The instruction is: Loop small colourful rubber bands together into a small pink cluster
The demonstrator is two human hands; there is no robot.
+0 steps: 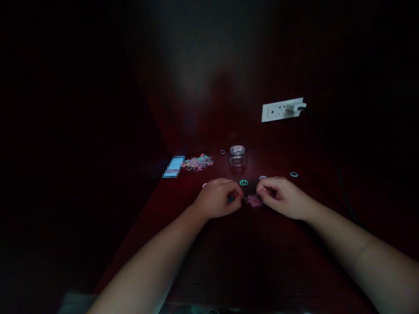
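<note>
My left hand (pixel 220 198) is closed in a pinch, and a thin pale band shows at its fingertips. Just to its right, my right hand (pixel 283 196) also pinches; what its fingertips hold, if anything, is too small to make out. Between the two hands a small pink bundle of thin elastic bands (pixel 254 200) lies on the dark red table, close to both sets of fingertips. Beyond the hands are green hair ties (pixel 244 182) and a lilac ring (pixel 262 178), partly hidden by my right hand.
A clear lidded jar (pixel 237 158) stands farther back. Left of it lie a heap of colourful elastic bands (pixel 199 162) and a blurred-out light-blue rectangle (pixel 174 166). A pale blue ring (pixel 293 174) rests to the right. A wall socket (pixel 282 110) holds a plug with a cable.
</note>
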